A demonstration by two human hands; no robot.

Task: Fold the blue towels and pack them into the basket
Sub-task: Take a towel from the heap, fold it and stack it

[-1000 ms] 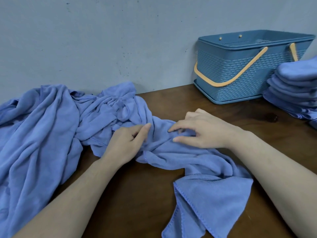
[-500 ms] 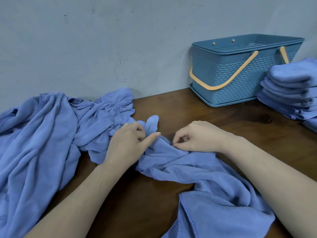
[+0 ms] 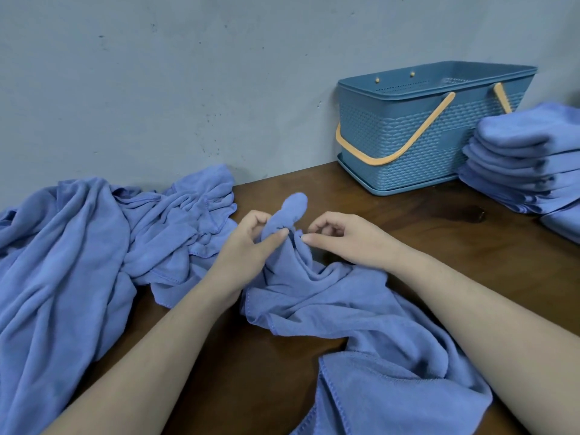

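Vs 0.5 s ago: your left hand now has the corner of the loose blue towel pulled higher, so a rounded tip of cloth stands up above your knuckles; before it sat lower beside the fingers. Left fingers are curled round that corner, thumb pressed across the front. Your right hand has crept closer to the left, thumb and forefinger nipped on the towel edge just beside the left thumb, other fingers curled in. The rest of the towel trails toward you over the brown table and under your right forearm.

The unfolded pile sits at the table's left, about as before. The blue basket w/ orange handle stands at the back right against the wall, nothing visible inside from this angle. The folded stack sits just right of it, partly in front.

No brand, label or writing readable anywhere.
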